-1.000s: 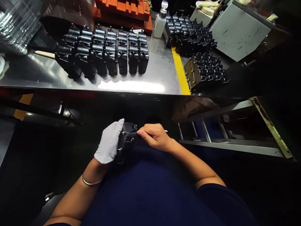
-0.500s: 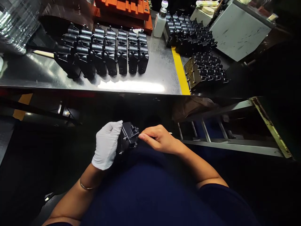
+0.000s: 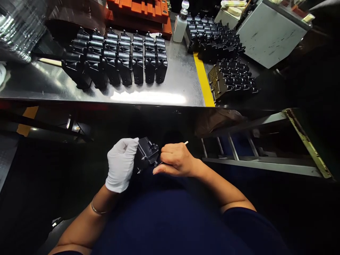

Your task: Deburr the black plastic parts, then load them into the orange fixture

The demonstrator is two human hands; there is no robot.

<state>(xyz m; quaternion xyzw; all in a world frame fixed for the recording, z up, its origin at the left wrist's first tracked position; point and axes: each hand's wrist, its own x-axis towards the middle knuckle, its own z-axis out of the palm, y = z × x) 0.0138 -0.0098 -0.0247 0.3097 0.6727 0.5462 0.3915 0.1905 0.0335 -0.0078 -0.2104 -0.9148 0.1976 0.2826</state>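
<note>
My left hand (image 3: 120, 164), in a white glove, is closed on the edge of a black molded plastic part (image 3: 148, 150) held in front of my body. The part is tilted and has several small pegs and a raised block at its right end. My bare right hand (image 3: 176, 161) is closed beside that end, its thumb stretched toward the part's lower corner. A thin stick-like tool (image 3: 186, 142) runs through this fist. Its pale end sticks out above the knuckles, and a thin dark tip shows near the thumb by the part. Whether the tip touches the part, I cannot tell.
Rows of black molded parts (image 3: 122, 58) stand on the metal table (image 3: 180, 81). More parts (image 3: 236, 76) lie right of a yellow tape strip (image 3: 204, 83). Behind are a clear bottle (image 3: 180, 26), an orange fixture (image 3: 140, 9) and a grey box (image 3: 271, 33). A metal frame (image 3: 265, 165) stands lower right.
My right hand has turned and shifted slightly lower at the part's right end, so the tool's pale end now points up. My left hand and the part have barely moved.
</note>
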